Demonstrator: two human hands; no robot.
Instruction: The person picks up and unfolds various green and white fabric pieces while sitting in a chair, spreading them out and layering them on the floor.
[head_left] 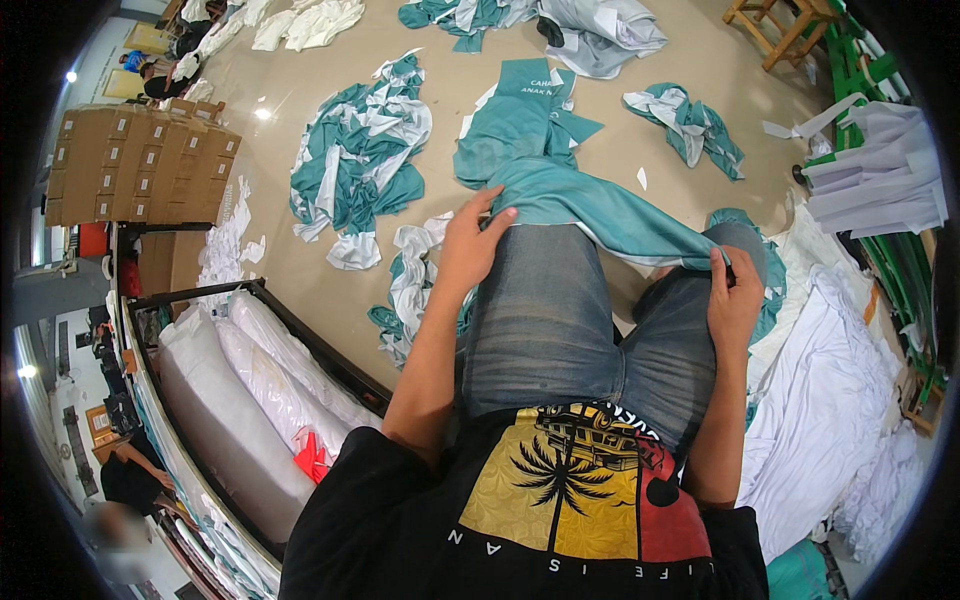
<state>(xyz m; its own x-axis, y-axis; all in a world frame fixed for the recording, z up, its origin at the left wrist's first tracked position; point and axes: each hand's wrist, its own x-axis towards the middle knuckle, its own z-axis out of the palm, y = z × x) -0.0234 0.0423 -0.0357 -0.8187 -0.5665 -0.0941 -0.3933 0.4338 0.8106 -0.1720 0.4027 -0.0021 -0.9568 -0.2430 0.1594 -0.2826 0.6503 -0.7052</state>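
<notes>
A teal cloth piece with a pale underside edge lies stretched across my jeans-clad knees. My left hand grips its left end between thumb and fingers, over my left knee. At the other end, my right hand pinches the cloth's edge by my right knee. Just beyond the held piece, a stack of teal cloth pieces with white lettering on top rests on the floor. Part of the held cloth's far side overlaps this stack, so where one ends is hard to make out.
Teal and white cloth heaps lie on the tan floor, with a smaller bundle at right. White fabric spreads beside me. Left are wrapped rolls in a rack and stacked cartons. A wooden stool stands far right.
</notes>
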